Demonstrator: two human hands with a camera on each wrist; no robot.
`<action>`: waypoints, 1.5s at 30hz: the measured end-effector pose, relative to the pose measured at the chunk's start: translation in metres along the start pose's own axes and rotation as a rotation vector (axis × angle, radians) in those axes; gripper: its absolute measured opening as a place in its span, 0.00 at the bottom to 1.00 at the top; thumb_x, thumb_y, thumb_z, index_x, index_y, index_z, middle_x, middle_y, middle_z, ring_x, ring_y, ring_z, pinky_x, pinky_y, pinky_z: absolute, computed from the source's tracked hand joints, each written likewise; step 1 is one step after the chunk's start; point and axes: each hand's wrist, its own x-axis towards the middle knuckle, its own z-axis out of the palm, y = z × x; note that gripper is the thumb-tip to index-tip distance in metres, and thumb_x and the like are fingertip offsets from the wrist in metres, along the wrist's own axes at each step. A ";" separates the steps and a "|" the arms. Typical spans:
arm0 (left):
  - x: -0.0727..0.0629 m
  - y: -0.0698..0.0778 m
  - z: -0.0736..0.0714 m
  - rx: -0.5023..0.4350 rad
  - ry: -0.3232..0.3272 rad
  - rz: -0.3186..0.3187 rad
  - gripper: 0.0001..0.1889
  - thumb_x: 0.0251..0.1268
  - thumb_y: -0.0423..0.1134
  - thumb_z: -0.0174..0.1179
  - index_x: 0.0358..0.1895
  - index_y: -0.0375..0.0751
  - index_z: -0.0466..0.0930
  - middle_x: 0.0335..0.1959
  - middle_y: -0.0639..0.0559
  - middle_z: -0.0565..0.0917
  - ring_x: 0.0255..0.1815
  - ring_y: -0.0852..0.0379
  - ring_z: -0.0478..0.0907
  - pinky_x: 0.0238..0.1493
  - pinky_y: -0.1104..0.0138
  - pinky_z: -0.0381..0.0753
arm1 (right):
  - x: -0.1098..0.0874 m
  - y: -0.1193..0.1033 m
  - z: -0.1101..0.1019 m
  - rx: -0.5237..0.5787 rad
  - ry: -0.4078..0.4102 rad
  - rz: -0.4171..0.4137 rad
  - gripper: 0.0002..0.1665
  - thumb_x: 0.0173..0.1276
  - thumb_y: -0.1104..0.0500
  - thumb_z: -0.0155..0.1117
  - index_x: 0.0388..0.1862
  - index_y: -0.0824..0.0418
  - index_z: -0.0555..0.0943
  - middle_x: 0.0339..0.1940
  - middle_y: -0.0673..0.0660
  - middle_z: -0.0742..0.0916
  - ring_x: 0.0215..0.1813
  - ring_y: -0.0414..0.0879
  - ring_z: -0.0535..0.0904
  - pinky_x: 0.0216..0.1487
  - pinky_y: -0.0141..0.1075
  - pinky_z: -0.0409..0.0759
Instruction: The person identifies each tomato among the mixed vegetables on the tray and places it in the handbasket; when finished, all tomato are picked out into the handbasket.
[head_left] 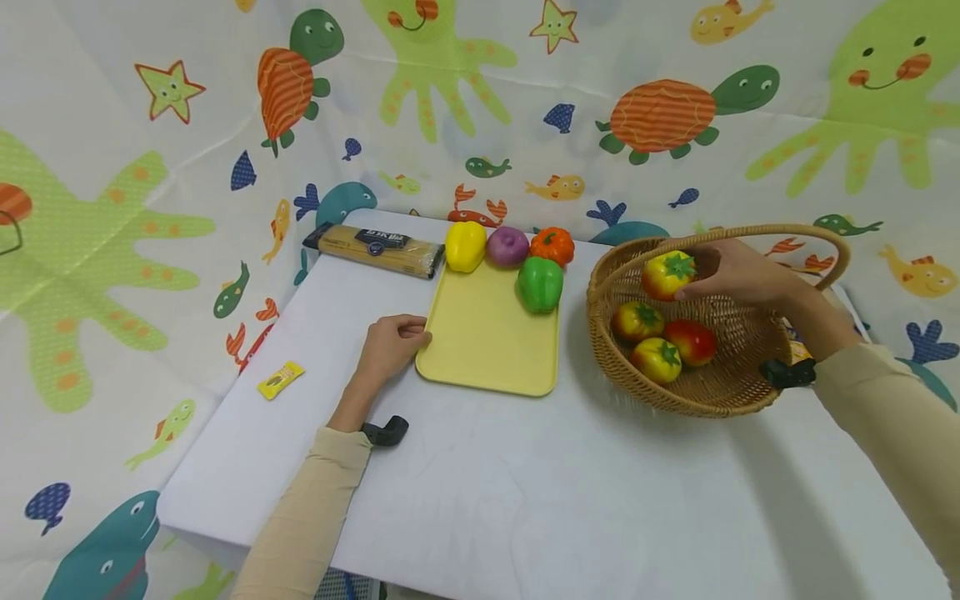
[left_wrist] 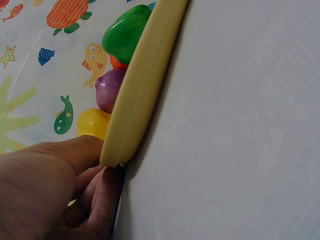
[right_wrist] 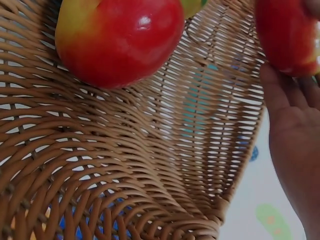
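My left hand (head_left: pixel 392 346) pinches the left edge of a pale yellow tray (head_left: pixel 487 342), thumb at the rim and fingers lower in the left wrist view. On and around the tray's far end sit a yellow bell pepper (head_left: pixel 466 247), a purple onion (head_left: pixel 507 247), an orange pumpkin (head_left: pixel 552 246) and a green bell pepper (head_left: pixel 540 285). My right hand (head_left: pixel 738 271) grips a red-and-yellow tomato (head_left: pixel 667 276) with a green leafy top, over the wicker basket (head_left: pixel 731 392). Inside lie two similar tomatoes (head_left: pixel 657 360) and a red mango-shaped fruit (head_left: pixel 691 342).
A pack of spaghetti (head_left: pixel 378 248) lies left of the tray's far end. A small yellow packet (head_left: pixel 281 380) is on the white table (head_left: pixel 480 492) at the left. The basket's tall handle (head_left: pixel 757 229) arches beside my right forearm. A sea-animal curtain (head_left: pixel 480 100) hangs behind.
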 end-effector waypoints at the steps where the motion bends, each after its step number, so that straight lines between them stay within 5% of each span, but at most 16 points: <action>1: 0.000 0.000 0.000 0.000 0.000 0.002 0.18 0.65 0.41 0.64 0.56 0.37 0.83 0.42 0.47 0.86 0.42 0.53 0.83 0.44 0.61 0.82 | 0.001 0.001 0.000 -0.010 -0.004 0.006 0.36 0.63 0.59 0.74 0.69 0.55 0.72 0.60 0.55 0.80 0.58 0.48 0.76 0.53 0.29 0.77; 14: 0.002 0.000 0.000 0.003 0.004 0.008 0.18 0.64 0.41 0.65 0.54 0.37 0.84 0.40 0.48 0.86 0.41 0.54 0.83 0.44 0.61 0.82 | 0.009 0.016 0.002 -0.099 -0.045 0.093 0.38 0.63 0.53 0.74 0.70 0.57 0.70 0.60 0.56 0.79 0.59 0.52 0.75 0.52 0.29 0.76; 23: 0.000 -0.001 0.001 0.001 0.008 0.009 0.17 0.64 0.40 0.64 0.54 0.37 0.84 0.40 0.48 0.86 0.41 0.53 0.83 0.43 0.61 0.82 | 0.016 0.026 0.007 -0.019 -0.077 0.091 0.36 0.63 0.58 0.73 0.67 0.62 0.70 0.57 0.60 0.80 0.56 0.53 0.76 0.53 0.32 0.77; 45: 0.000 0.000 0.000 0.009 0.004 -0.004 0.18 0.65 0.41 0.64 0.55 0.37 0.83 0.41 0.47 0.86 0.42 0.53 0.83 0.45 0.61 0.81 | 0.022 0.034 0.004 -0.083 -0.045 0.127 0.37 0.63 0.57 0.73 0.68 0.61 0.70 0.57 0.59 0.79 0.54 0.51 0.74 0.51 0.31 0.76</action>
